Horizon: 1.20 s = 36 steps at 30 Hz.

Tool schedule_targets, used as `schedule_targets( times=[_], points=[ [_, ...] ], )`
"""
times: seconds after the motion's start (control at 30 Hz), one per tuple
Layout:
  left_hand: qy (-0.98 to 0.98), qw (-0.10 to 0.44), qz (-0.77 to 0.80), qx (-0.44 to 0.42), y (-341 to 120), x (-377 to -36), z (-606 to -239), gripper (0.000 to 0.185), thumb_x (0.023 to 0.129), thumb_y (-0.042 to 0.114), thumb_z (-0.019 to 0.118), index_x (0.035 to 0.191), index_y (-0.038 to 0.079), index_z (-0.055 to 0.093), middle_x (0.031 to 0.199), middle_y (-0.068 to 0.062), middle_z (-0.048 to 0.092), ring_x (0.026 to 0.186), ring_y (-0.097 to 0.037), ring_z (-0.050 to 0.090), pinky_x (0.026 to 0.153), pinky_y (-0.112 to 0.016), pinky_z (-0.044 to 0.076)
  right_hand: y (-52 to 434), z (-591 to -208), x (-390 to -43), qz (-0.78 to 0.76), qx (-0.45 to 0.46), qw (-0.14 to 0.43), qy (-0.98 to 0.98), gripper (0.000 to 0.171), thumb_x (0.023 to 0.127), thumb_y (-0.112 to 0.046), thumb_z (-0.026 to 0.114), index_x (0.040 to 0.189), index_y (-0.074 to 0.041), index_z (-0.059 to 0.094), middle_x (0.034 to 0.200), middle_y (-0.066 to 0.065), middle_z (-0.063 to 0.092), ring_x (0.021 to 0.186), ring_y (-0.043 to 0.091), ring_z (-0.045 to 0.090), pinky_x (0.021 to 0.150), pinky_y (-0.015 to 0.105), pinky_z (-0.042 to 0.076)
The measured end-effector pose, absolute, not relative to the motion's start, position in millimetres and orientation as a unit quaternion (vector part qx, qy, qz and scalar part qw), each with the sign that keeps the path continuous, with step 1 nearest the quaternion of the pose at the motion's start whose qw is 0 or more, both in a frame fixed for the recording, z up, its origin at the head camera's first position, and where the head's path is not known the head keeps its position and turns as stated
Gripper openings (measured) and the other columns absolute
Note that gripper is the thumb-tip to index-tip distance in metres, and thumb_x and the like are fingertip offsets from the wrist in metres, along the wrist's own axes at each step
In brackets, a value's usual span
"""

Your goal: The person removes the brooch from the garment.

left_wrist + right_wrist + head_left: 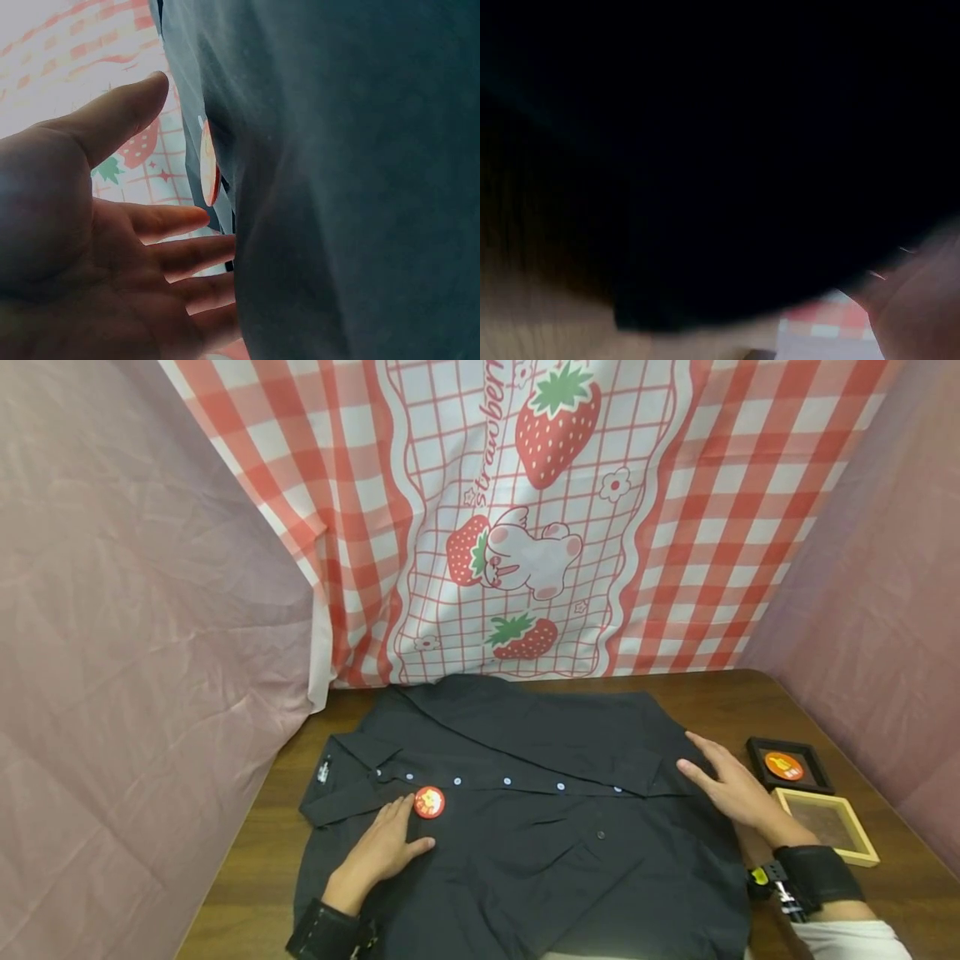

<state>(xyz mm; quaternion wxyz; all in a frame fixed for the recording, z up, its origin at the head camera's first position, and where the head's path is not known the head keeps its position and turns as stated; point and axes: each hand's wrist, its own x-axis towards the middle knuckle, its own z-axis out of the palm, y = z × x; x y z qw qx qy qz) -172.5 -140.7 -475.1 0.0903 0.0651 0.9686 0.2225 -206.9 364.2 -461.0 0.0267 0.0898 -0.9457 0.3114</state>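
Observation:
A dark button-up shirt (517, 860) lies spread on the wooden table, its collar at the left and a row of light buttons across it. On its front, below the buttons, sits a round red badge (430, 802), seen edge-on in the left wrist view as a thin disc (209, 165). My left hand (384, 845) rests on the shirt with fingers extended, fingertips right at the badge's left side. Over the shirt's right edge, my right hand (731, 787) has its fingers extended and thumb apart. Dark cloth fills most of the right wrist view, hiding most of that hand.
To the right of the shirt are a black frame (758, 746) with an orange round badge (784, 767) in it and a pale yellow frame (865, 835). A red-checked strawberry cloth (675, 568) hangs behind the table; pink drapes (150, 610) flank it.

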Motion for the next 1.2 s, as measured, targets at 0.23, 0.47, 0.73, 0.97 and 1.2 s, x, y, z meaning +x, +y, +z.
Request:
schedule_targets(
  times=[0.23,0.47,0.73,0.97,1.2],
  points=[
    [0.969,0.093,0.222,0.06,-139,-173,-473,0.08,0.085,0.033,0.074,0.144,-0.007,0.037,0.148,-0.029,0.04,0.139,-0.046,0.036,0.114,-0.057,0.032,346,-459,-206,0.306,0.091,0.041,-0.947,0.075,0.098,-0.04,0.055,0.153,-0.001,0.022,0.151,0.036,0.027,0.135,0.059,0.026,0.1,0.077,0.024],
    [0.971,0.082,0.218,0.057,-138,-172,-472,0.079,0.085,0.031,0.075,0.143,-0.007,0.038,0.146,-0.027,0.043,0.136,-0.045,0.04,0.112,-0.056,0.034,323,-457,-210,0.31,0.089,0.06,-0.945,0.073,0.098,-0.043,0.054,0.152,-0.001,0.027,0.151,0.033,0.031,0.136,0.056,0.028,0.103,0.075,0.025],
    [0.972,0.08,0.211,0.062,-137,-172,-471,0.078,0.085,0.031,0.075,0.143,-0.007,0.038,0.143,-0.029,0.046,0.134,-0.046,0.043,0.111,-0.057,0.036,309,-459,-210,0.307,0.094,0.085,-0.943,0.068,0.097,-0.04,0.057,0.146,0.002,0.036,0.146,0.031,0.039,0.135,0.051,0.034,0.104,0.071,0.029],
    [0.972,0.082,0.213,0.053,-139,-173,-472,0.078,0.085,0.031,0.075,0.144,-0.006,0.039,0.142,-0.029,0.047,0.133,-0.045,0.044,0.111,-0.057,0.036,295,-462,-211,0.312,0.097,0.082,-0.942,0.068,0.097,-0.043,0.056,0.147,-0.001,0.037,0.146,0.031,0.04,0.134,0.051,0.037,0.103,0.069,0.034],
    [0.973,0.067,0.216,0.052,-138,-175,-473,0.076,0.085,0.03,0.075,0.142,-0.006,0.04,0.14,-0.03,0.048,0.131,-0.046,0.046,0.109,-0.057,0.037,285,-461,-213,0.322,0.105,0.086,-0.937,0.066,0.097,-0.041,0.056,0.147,-0.001,0.038,0.144,0.03,0.042,0.133,0.049,0.039,0.101,0.068,0.037]
  ],
)
